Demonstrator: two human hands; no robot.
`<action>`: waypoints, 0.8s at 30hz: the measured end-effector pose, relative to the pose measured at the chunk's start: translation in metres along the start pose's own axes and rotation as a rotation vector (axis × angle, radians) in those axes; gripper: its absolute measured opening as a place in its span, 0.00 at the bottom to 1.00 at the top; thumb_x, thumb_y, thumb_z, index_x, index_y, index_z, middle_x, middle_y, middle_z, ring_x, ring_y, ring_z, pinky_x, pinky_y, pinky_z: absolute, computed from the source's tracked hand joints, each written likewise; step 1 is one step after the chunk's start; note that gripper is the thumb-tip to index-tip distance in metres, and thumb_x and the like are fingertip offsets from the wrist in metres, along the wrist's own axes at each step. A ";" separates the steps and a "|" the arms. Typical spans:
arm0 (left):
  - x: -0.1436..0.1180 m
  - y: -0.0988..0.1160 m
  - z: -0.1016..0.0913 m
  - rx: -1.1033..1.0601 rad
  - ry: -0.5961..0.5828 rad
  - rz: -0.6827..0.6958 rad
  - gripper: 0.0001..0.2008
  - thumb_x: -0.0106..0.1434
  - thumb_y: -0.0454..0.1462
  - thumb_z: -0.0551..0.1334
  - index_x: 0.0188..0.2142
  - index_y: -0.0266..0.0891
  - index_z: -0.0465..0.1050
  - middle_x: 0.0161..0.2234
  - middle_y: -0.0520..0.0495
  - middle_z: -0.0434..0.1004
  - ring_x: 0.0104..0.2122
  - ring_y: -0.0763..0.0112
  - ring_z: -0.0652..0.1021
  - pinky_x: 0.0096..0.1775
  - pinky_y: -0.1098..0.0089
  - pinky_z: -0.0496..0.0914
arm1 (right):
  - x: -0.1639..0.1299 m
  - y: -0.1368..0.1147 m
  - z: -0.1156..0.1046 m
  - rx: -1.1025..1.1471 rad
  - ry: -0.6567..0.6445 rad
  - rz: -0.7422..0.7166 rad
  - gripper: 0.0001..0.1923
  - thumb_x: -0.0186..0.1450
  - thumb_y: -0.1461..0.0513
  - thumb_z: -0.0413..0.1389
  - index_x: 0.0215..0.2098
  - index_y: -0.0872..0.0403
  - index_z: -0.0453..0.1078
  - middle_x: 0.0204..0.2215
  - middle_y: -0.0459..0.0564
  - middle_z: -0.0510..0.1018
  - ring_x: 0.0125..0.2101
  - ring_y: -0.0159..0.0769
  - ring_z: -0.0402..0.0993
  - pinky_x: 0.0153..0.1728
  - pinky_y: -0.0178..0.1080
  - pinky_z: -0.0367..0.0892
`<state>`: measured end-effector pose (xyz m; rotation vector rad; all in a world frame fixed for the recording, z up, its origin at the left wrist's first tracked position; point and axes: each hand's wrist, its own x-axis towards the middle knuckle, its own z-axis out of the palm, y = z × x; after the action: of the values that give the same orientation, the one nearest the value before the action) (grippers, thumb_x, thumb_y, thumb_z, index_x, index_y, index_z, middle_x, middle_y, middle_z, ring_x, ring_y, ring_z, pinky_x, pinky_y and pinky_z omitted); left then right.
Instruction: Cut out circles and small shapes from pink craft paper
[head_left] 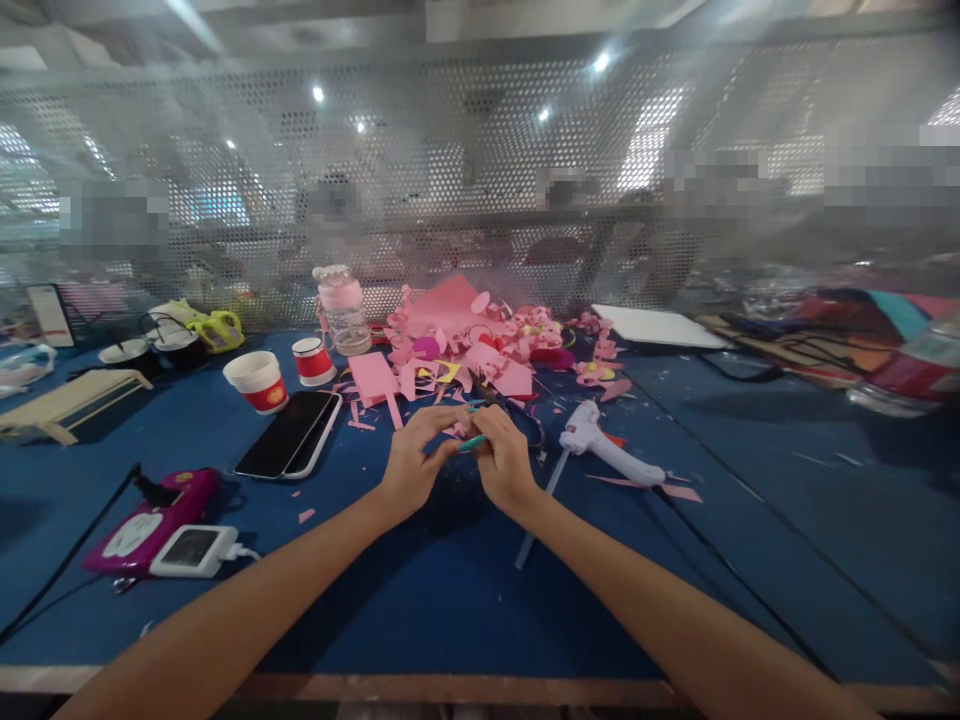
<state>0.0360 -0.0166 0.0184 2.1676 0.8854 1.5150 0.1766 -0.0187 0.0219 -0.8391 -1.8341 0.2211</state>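
My left hand [418, 455] and my right hand [506, 455] meet fingertip to fingertip above the blue table, both with fingers bent in a pinch. Narrow teal pieces [472, 443] show at the fingertips; whether these are long nails or something held, I cannot make out. Whatever lies between the fingers is small and mostly hidden. Just behind my right hand, what look like scissors [481, 386] lie partly covered. A heap of pink paper scraps [480, 340] spreads beyond both hands. To the right rests a white glue gun [611, 448], its clear glue stick [541, 512] pointing toward me.
On the left are a black phone [285, 435], a paper cup [257, 380], a red-and-white cup [313, 361], a purple power strip [161, 520] and a small wooden stand [75, 400]. A pink-lidded bottle [343, 310] stands behind. A perforated screen [480, 180] borders the table's back.
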 end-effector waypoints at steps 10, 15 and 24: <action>0.004 -0.014 -0.004 -0.071 0.147 -0.058 0.14 0.49 0.36 0.66 0.38 0.43 0.75 0.38 0.46 0.78 0.43 0.66 0.74 0.47 0.57 0.67 | 0.006 0.002 0.002 0.428 0.056 0.385 0.20 0.65 0.52 0.40 0.27 0.53 0.67 0.23 0.48 0.72 0.24 0.33 0.67 0.26 0.36 0.63; 0.006 -0.020 -0.008 0.005 0.144 -0.026 0.14 0.48 0.36 0.66 0.37 0.42 0.75 0.37 0.46 0.78 0.42 0.66 0.74 0.47 0.58 0.68 | 0.011 0.005 0.003 0.674 0.028 0.656 0.27 0.57 0.41 0.44 0.23 0.55 0.69 0.22 0.50 0.74 0.24 0.35 0.71 0.26 0.37 0.66; 0.007 -0.034 -0.012 0.107 0.062 0.018 0.13 0.54 0.35 0.62 0.40 0.44 0.74 0.40 0.46 0.77 0.43 0.66 0.73 0.46 0.59 0.68 | 0.012 0.005 0.003 0.932 -0.129 0.858 0.33 0.58 0.39 0.40 0.25 0.57 0.71 0.28 0.55 0.77 0.29 0.37 0.74 0.31 0.38 0.68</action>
<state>0.0168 0.0127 0.0067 2.2196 0.9905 1.5848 0.1737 -0.0065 0.0276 -0.8597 -1.1353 1.5542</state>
